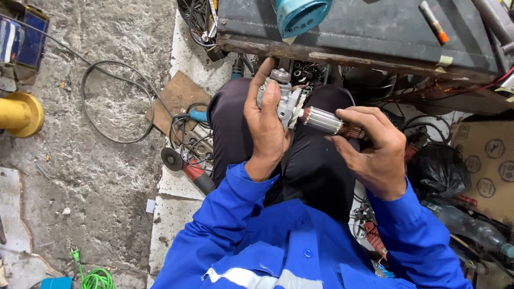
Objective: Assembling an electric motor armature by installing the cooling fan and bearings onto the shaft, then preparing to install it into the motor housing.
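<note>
Even, diffuse daylight, no single hard source visible. Exposure OK, nothing clipped. Concrete floor [107,160] is bright and flat, with only faint shadows under the black cable loop [115,101]. Space under the bench [358,37] is dark, detail lost in there. Dull sheen on the metal rotor [321,120], no real glare. Blue sleeves [241,214] saturated but clean. Focus sharp at centre, no motion blur on the hands. Wide-angle stretch at the corners, so the yellow cylinder [21,113] and cardboard box [484,160] look slightly soft and pulled.

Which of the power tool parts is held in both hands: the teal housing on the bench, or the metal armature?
The metal armature: left hand and right hand hold it; the teal housing lies untouched.
</note>
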